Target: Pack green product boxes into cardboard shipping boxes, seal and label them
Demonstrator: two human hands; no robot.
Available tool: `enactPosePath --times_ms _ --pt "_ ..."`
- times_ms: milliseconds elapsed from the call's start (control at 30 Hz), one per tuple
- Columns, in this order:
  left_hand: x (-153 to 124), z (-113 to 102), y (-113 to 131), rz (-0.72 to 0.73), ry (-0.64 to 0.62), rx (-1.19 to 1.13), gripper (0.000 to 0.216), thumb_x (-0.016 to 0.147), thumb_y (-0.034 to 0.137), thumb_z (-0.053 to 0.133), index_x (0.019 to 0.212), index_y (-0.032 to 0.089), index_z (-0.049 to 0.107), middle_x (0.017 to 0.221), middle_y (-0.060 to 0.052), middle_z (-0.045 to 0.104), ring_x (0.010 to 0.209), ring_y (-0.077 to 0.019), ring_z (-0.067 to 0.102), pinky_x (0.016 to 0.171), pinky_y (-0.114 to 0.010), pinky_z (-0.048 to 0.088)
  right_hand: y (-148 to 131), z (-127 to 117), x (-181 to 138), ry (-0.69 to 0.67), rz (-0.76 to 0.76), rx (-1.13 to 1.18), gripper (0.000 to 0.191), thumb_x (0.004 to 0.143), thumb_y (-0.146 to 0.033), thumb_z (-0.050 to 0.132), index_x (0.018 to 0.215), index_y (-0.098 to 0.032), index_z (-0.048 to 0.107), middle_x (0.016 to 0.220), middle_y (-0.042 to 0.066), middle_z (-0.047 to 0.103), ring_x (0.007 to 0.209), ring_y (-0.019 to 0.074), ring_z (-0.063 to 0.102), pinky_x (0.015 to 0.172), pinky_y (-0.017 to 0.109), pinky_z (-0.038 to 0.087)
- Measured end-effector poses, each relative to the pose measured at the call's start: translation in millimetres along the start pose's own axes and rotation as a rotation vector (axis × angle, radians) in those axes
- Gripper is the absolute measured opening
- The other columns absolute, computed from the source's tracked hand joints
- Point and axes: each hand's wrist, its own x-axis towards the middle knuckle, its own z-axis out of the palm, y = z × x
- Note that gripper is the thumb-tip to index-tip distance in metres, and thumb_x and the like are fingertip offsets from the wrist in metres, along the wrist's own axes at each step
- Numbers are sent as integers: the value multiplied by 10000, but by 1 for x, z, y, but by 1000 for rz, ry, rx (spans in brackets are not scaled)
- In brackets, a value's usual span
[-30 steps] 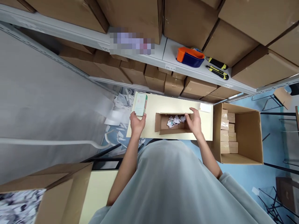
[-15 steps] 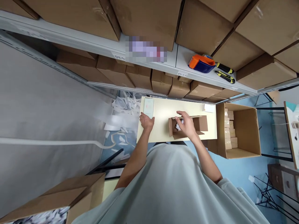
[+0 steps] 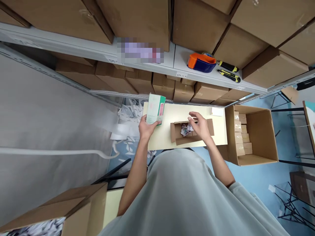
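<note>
Your mint-green and white carton (image 3: 155,109) shows a pink item on its face; your brown cardboard box (image 3: 191,131) holds white-and-grey crumpled paper (image 3: 186,129) on a pale yellow table (image 3: 172,113).

My table and what lies on it

My pale table (image 3: 169,113) carries an open carton (image 3: 177,135) of crumpled paper (image 3: 185,128) near its middle, with a white pad (image 3: 217,111) lying flat at two o'clock, well apart from it.
</note>
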Motion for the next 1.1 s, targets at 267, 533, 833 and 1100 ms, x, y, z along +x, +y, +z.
enactPosePath --times_ms 267,533,833,1100 --pt "-93 -31 99 525 -68 139 836 804 289 827 1595 263 558 1625 -95 602 1512 -370 555 1253 -474 507 2 -67 24 40 -94 227 677 1009 -763 694 1517 -319 644 1584 108 661 1351 296 720 1096 463 651" --pt "-140 21 123 762 -177 205 705 876 179 730 1564 268 608 1591 -110 640 1567 -371 527 1365 -576 392 57 -93 6 -52 63 458 663 934 -788 763 1336 -262 738 1396 114 767 1320 308 740 1111 464 649" --pt "-165 58 65 306 -300 -251 1167 762 486 997 1741 306 387 1690 -182 503 1563 -362 561 1213 -492 581 110 -113 -52 -140 223 518 613 889 -673 884 1353 -300 738 1419 93 765 1385 296 707 1175 470 623" --pt "-152 75 22 113 -264 -331 873 902 651 836 1610 209 583 1663 -202 588 1506 -359 629 1248 -528 550 155 -77 -66 -220 235 435 591 942 -637 814 1411 -281 762 1566 109 633 1395 302 696 1235 499 588"
